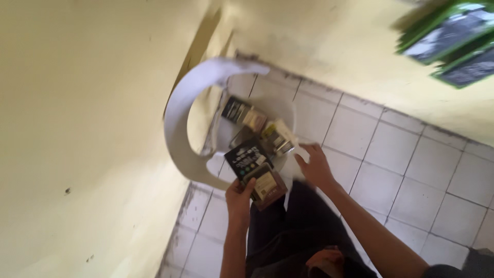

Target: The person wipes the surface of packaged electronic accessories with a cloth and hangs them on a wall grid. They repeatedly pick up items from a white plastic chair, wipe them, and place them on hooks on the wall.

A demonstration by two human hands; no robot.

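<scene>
My left hand [239,198] is shut on a small stack of flat boxes, a black one [247,157] above a brown one [268,188]. It holds them over the seat of a white plastic chair [177,118]. My right hand [315,167] hovers just right of that stack, fingers spread and holding nothing, close to the seat's edge. More boxes lie on the seat: a dark one [238,110] at the back and a pale one [278,136] nearer my hands.
The chair stands against a yellow wall [77,128] on a pale tiled floor [411,170]. Blurred green-edged packages [453,36] hang at the top right. My dark trousers [293,226] fill the lower middle.
</scene>
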